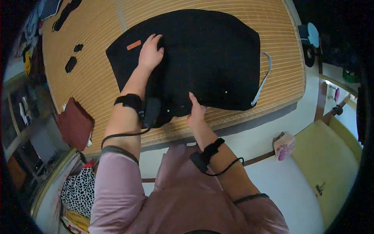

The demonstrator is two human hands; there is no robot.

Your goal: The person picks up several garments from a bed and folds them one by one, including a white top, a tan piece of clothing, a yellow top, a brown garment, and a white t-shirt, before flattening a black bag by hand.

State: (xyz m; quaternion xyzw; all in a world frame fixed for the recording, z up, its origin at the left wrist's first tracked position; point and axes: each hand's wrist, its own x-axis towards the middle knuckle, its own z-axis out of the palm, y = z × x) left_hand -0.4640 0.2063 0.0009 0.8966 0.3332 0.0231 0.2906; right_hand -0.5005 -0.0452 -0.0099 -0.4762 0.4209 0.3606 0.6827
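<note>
A large black felt-like piece (210, 54) lies flat on the woven mat, its far edge curved. It carries a small orange-brown label (133, 45), a few pale round dots like snaps along the near edge, and a grey strap (266, 74) looping off its right side. My left hand (151, 54) rests on its upper left part beside the label, fingers loosely spread and holding nothing. At the near edge, my right hand (196, 112) pinches the black piece, thumb on top and the other fingers mostly hidden beneath.
The slatted mat (284, 43) covers a bed. Two small black items (71, 64) and a folded maroon cloth (76, 124) lie to the left. A spotted cloth (79, 189) hangs at lower left. A pink-patterned slipper (284, 146) is on the right. Cabled black devices are strapped on both forearms.
</note>
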